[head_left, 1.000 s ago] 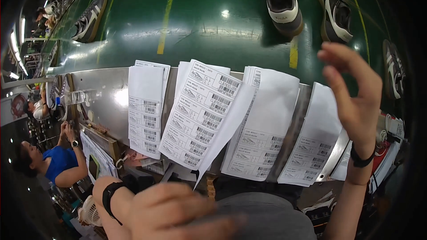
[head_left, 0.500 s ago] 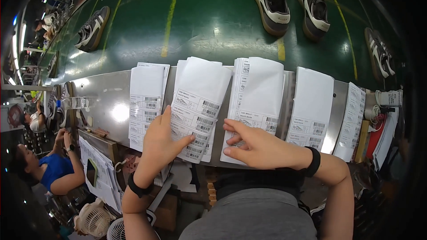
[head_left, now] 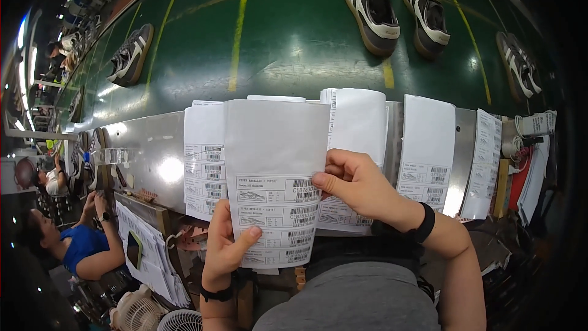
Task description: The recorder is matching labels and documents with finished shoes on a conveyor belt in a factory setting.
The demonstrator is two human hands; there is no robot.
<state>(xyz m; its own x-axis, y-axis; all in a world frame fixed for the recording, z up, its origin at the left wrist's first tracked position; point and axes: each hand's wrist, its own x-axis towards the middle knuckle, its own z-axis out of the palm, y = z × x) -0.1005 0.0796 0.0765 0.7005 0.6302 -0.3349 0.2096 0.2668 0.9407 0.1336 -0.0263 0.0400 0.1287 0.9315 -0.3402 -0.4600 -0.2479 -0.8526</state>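
Observation:
A white label sheet [head_left: 275,138], printed with shoe drawings and barcodes on its lower half, is raised in front of me above the metal ledge. My left hand [head_left: 225,246] grips its lower left edge, thumb on the front. At the right edge, my right hand [head_left: 358,185] pinches the sheet between thumb and fingers. Behind it the top of another paper stack [head_left: 275,97] peeks out. Similar label stacks lie alongside: one at the left [head_left: 204,124], one behind my right hand [head_left: 360,119], and others farther right, a wide one [head_left: 429,129] and a narrow one [head_left: 488,162].
Beyond the metal ledge [head_left: 147,135] runs a green belt [head_left: 294,37] with yellow lines, carrying grey sneakers [head_left: 372,15]. A co-worker in blue [head_left: 92,245] is at the left, near papers with a phone [head_left: 134,250] on top. Fans [head_left: 139,311] stand below.
The label sheet has come up off its stack toward me and now hangs upright. My right hand has moved from the neighbouring stack onto its right edge; my left hand has moved lower.

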